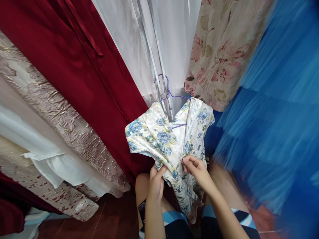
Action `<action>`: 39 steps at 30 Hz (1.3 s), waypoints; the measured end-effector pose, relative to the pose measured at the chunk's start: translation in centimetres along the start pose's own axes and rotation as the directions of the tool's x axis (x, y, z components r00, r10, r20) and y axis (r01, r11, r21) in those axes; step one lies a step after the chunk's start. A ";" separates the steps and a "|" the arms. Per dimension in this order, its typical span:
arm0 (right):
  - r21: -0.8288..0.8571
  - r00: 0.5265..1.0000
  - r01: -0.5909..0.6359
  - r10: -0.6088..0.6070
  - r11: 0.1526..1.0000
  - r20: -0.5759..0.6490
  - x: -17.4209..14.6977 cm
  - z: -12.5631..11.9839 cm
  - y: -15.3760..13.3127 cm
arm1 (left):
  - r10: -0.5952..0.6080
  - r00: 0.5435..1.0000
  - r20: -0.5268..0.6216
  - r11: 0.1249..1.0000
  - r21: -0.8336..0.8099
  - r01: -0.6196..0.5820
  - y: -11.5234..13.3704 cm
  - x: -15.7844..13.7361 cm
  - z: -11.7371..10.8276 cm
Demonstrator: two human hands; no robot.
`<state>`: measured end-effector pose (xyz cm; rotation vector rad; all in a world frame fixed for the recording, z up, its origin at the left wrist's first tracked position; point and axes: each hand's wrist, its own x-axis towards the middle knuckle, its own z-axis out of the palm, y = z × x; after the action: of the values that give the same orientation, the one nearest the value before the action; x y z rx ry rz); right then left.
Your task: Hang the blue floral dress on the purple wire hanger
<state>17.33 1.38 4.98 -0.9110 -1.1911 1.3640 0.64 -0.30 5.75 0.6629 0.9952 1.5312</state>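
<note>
A cream dress with blue flowers [164, 136] hangs on a purple wire hanger [170, 94], whose hook loops round one of the pale metal bars [152, 49]. At the waist, on the left side, my left hand [157, 181] pinches the dress fabric with the thumb on top. My right hand [195, 167] is closed on the front of the dress near the bottom of the V-neckline, thumb and fingertips together on the cloth. Below both hands the skirt falls in folds between my knees.
A dark red satin garment [82, 66] and a textured pinkish one [62, 116] hang at left. White fabric [174, 36] hangs behind the bars. Floral cloth [221, 63] and blue tulle [264, 132] hang at right. A dark phone [142, 210] lies by my left thigh, above the red tiled floor [109, 215].
</note>
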 end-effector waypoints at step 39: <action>0.165 0.992 -0.123 0.123 0.979 0.009 -0.6 0.3 -2.2 | 0.516 0.767 0.382 0.474 0.619 -0.627 -3.9 -2.2 3.1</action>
<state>17.64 0.63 7.10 -0.8779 -1.0169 1.5367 5.60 -1.70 4.14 1.8257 1.3548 1.5787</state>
